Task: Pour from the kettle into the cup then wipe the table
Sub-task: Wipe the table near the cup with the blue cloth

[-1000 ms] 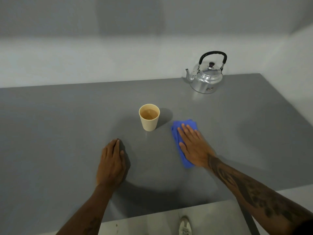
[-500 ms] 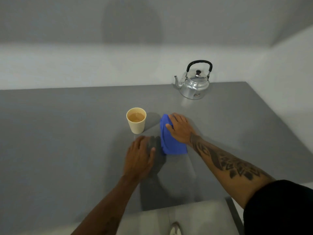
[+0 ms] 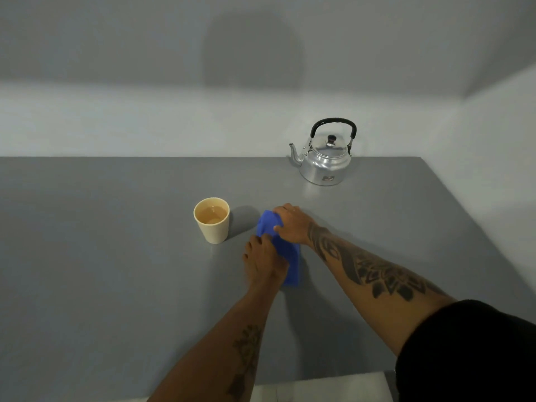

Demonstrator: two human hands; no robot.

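A cream cup (image 3: 212,221) holding brownish liquid stands upright on the grey table (image 3: 101,256). A shiny metal kettle (image 3: 324,158) with a black handle sits at the back right, spout pointing left. A folded blue cloth (image 3: 285,250) lies just right of the cup. My right hand (image 3: 291,223) presses on the cloth's far end, fingers curled over it. My left hand (image 3: 264,262) lies on the cloth's left edge nearer to me, its fingers touching the fabric.
Pale walls close the scene at the back and right. The table's right edge (image 3: 475,233) runs diagonally toward me. A light floor strip (image 3: 319,387) shows below the near edge. A black sleeve (image 3: 470,352) fills the lower right.
My left hand has slid right from the bare table onto the cloth. My right hand has moved with the cloth away from me, closer to the cup. The view has shifted forward.
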